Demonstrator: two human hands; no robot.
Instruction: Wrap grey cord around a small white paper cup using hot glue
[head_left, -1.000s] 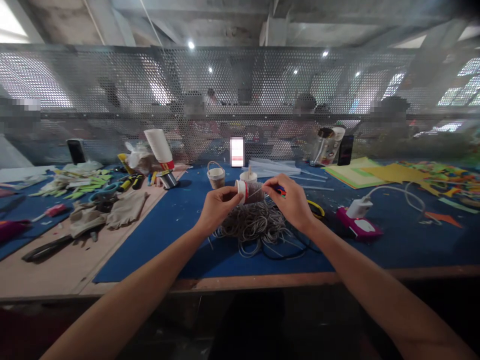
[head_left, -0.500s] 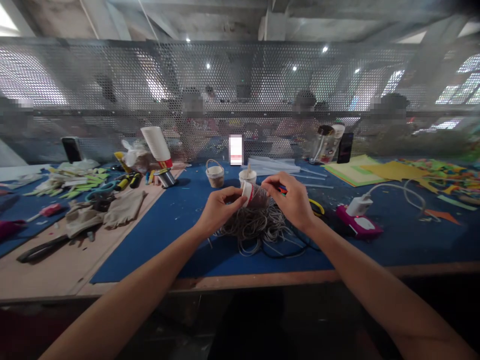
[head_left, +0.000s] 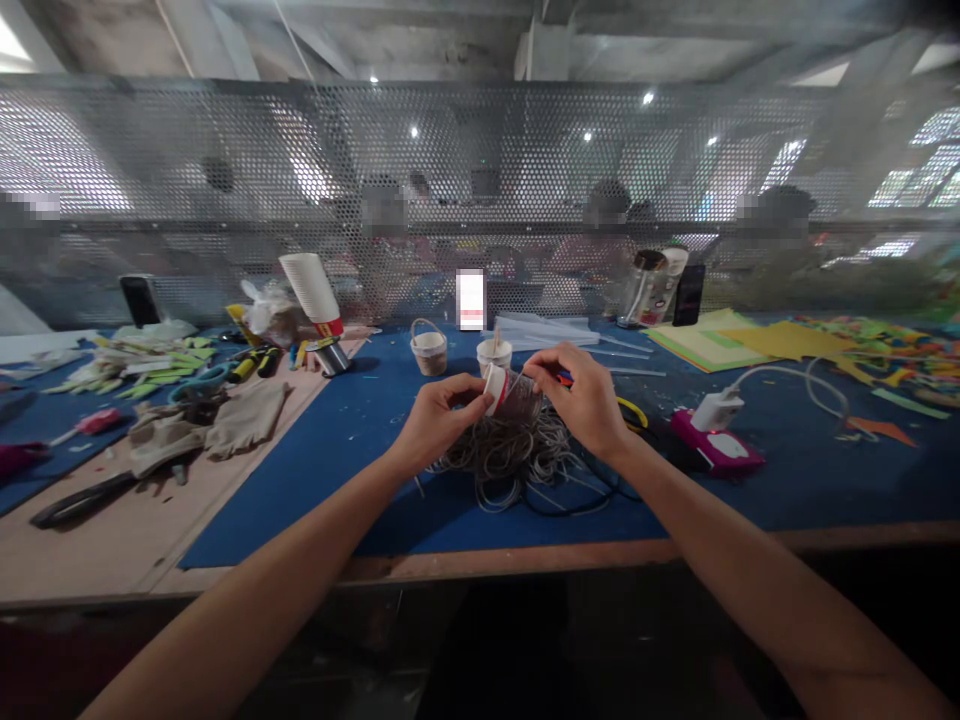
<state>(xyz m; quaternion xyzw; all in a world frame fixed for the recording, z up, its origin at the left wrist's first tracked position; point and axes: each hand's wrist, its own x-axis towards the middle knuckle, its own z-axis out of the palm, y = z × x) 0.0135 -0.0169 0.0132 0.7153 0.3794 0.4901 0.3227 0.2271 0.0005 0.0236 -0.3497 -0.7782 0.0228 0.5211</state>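
Observation:
A paper cup, tilted on its side with cord round its body, is gripped at the rim by my left hand. At the cup's right end, my right hand pinches a strand of the cord. Beneath both hands lies a loose tangle of grey cord on the blue mat. Just behind the cup stands a second cup with a stick in it. To its left is a small wrapped cup with a handle.
Stacked paper cups lean at the back left, near gloves and scissors. A magenta power block with a white plug sits right. Coloured sheets lie behind it. A perforated screen spans the back.
The held cup and both hands have barely moved. The whole view has shifted very slightly.

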